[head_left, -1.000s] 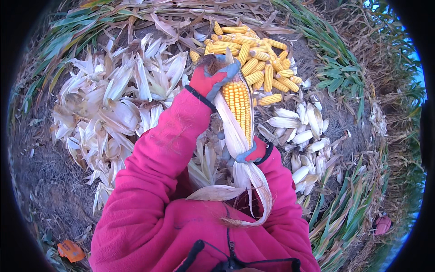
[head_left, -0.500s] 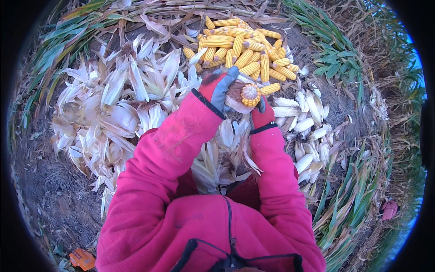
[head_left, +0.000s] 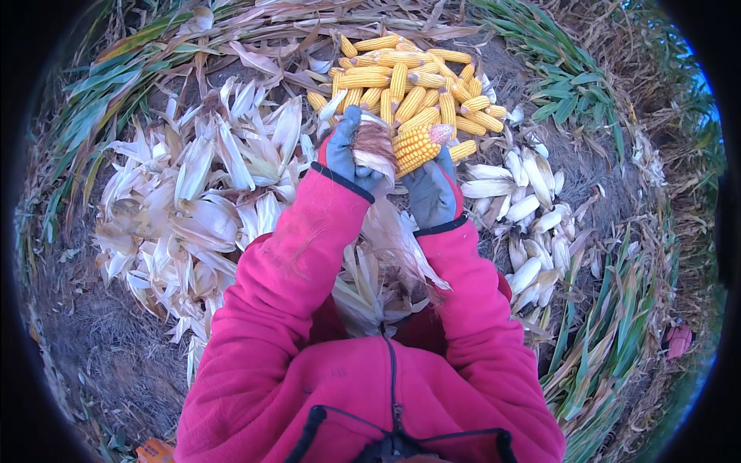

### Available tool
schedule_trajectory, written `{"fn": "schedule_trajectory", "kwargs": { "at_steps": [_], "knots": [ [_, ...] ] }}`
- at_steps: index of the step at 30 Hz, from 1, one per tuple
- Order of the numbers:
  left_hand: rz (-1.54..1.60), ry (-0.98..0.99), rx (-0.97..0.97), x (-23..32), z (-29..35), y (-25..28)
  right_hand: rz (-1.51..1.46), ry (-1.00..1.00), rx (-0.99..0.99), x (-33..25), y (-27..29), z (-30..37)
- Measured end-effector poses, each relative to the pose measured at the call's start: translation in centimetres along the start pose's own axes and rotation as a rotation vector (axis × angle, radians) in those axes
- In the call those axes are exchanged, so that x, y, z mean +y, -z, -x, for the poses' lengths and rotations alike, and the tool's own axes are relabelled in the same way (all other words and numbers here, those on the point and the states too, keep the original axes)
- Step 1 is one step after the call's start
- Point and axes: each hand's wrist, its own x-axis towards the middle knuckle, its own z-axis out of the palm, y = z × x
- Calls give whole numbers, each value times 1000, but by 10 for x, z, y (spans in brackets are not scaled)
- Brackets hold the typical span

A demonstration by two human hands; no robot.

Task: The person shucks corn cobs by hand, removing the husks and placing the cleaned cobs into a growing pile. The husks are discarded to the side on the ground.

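Note:
My left hand (head_left: pixel 343 153), in a grey and red glove, is closed round a pale corn husk (head_left: pixel 377 160) with brown silk. Right beside it, my right hand (head_left: pixel 434 194), gloved alike, grips a yellow ear of corn (head_left: pixel 417 148) from below. Rows of kernels show bare on the ear, and its pale tip points up and to the right. At its left end the ear meets the husk; whether they are still joined there is hidden. A loose pale husk strip (head_left: pixel 397 239) hangs below my hands, between my forearms.
Beyond my hands lies a pile of bare yellow ears (head_left: pixel 397 81). Loose husks (head_left: pixel 204 212) form a broad heap at left. Several ears still in pale husks (head_left: pixel 525 208) lie at right. Green and dry stalks (head_left: pixel 610 316) edge the ground, and an orange object (head_left: pixel 154 451) sits at lower left.
My hands have moved apart a little, the left one leftward with the husk. Much more of the yellow ear shows now, tilted to the right in my right hand.

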Motion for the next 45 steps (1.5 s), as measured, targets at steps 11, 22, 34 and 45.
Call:
{"fn": "schedule_trajectory", "kwargs": {
  "at_steps": [11, 22, 34, 45],
  "knots": [
    [-254, 29, 170, -2, -3, 6, 218, 231, 521, -30, 33, -10],
    [-599, -348, 605, 32, -15, 35, 187, 637, 642, -135, 86, 3],
    [-1596, -182, -165, -103, 7, -15, 517, 322, 447, -74, 6, 20],
    [-1328, 268, -87, -141, 35, 60, 181, 117, 130, -98, -2, 28]
  ]
}}
